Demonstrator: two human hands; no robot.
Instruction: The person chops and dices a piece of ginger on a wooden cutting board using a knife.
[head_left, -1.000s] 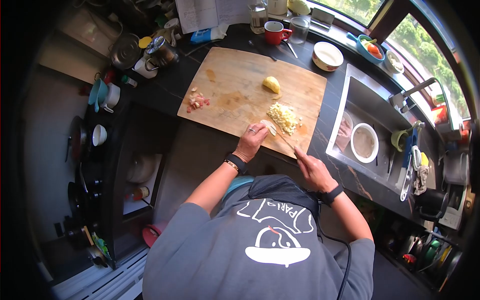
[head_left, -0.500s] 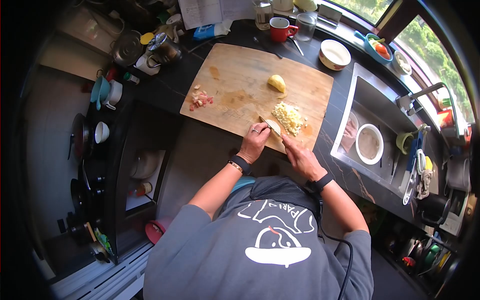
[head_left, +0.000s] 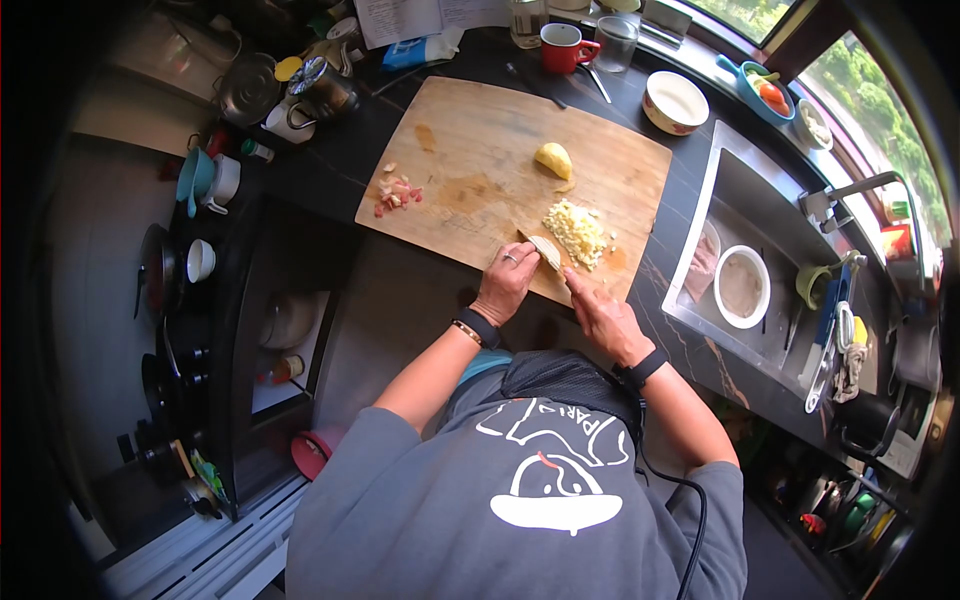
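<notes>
On a wooden cutting board (head_left: pixel 480 150), my right hand (head_left: pixel 603 310) is closed around the handle of a knife (head_left: pixel 556 272) near the front edge. The blade points up and left toward my left hand (head_left: pixel 505 280), whose fingers are pressed together on pale slices (head_left: pixel 545 250) beside the blade. Just beyond the slices lies a pile of pale yellow diced pieces (head_left: pixel 577 234). A yellow half-round piece (head_left: pixel 553 160) rests farther back. Small pink and white bits (head_left: pixel 398 193) lie at the board's left.
At the right is a sink (head_left: pixel 740 190) with a white bowl (head_left: pixel 742 286) in it. Behind the board stand a red mug (head_left: pixel 565 48), a glass (head_left: pixel 615 45) and a round bowl (head_left: pixel 675 103). A metal pot (head_left: pixel 322 92) stands at the back left.
My right hand and the knife have moved left and up, bringing the blade against the slices at my left hand. The whole view has also shifted slightly.
</notes>
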